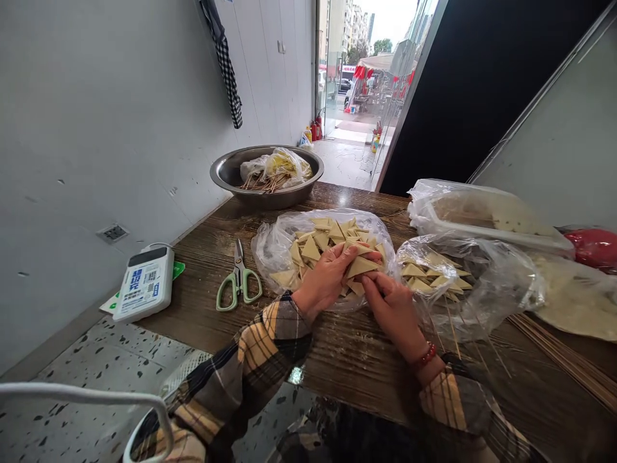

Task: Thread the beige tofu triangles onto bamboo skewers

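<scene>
"What's in the left grip (328,276)?"

"Pale held triangles (361,265), at least two, pinched between thumb and fingers. They seem stacked, probably to keep their edges lined up."

"And the right grip (393,305)?"

"Fingers curled in, their tips at the lower edge of those pieces. I can't tell what they pinch, if anything; the hand hides it. Working so near the left, it may be steadying that edge."

"Where are the loose triangles (311,249)?"

"Right under and just beyond the left grip, heaped on an opened clear bag (267,247). Spread like that, the bag likely keeps them off the tabletop (337,360) and easy to reach."

"To the right?"

"A second bag (511,273), just beside the right grip, with more triangles showing at its mouth and thin sticks (453,328) pointing back towards the person, perhaps so the ends stay easy to grasp. A bundle of skewers (563,354) lies farther right."

"And the rest?"

"Scissors (238,283) left of the heap, handles towards the person, and a metal bowl (219,170) behind, holding bagged things and more sticks."
</scene>
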Tool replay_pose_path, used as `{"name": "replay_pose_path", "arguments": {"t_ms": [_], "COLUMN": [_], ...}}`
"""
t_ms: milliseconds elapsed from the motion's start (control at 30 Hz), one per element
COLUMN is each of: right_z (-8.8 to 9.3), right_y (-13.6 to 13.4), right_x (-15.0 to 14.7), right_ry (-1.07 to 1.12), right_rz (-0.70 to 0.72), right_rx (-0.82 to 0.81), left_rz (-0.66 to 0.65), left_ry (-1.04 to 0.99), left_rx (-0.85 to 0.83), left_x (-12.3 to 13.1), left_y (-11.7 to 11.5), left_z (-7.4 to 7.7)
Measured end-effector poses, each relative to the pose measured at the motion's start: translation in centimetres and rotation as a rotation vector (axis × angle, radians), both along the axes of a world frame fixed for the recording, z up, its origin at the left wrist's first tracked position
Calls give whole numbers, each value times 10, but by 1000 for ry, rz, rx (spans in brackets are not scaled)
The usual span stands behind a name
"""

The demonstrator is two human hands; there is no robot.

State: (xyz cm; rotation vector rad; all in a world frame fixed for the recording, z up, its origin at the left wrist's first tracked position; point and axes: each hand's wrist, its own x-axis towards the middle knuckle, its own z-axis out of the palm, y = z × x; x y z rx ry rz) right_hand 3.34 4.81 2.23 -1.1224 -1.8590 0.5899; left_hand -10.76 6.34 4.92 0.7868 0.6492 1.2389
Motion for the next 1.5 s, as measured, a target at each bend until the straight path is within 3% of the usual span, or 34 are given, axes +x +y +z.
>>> {"name": "replay_pose_path", "arguments": {"t_ms": [100, 233, 500, 633, 767, 900, 1200, 1400, 1500], "right_z": [1, 4, 5, 3, 2, 2, 1, 2, 2], "right_y": [1, 4, 7, 6, 6, 5, 2, 3, 2], "right_x": [6, 16, 22, 21, 21, 20, 18, 17, 16], "right_ry": [14, 81, 100, 94, 97, 93, 64, 55, 41], "right_rz": [-29, -133, -186, -193, -188, -165, -125, -130, -128], "right_rx": [-16, -17, -18, 0, -15, 3, -3, -6, -15], "left_rz": [36, 243, 660, 677, 662, 618, 695, 712, 692], "left_ry": [4, 145, 852, 1338, 1606, 1681, 1741, 1803, 1815], "left_rx": [31, 134, 395, 595, 642, 672, 650, 425, 401], "left_x": [-7, -21, -42, -45, -41, -36, -39, -39, -38], "left_y": [3, 11, 24, 25, 21, 20, 36, 41, 43], "left_z": [2, 6, -1, -5, -7, -8, -16, -16, -16]}}
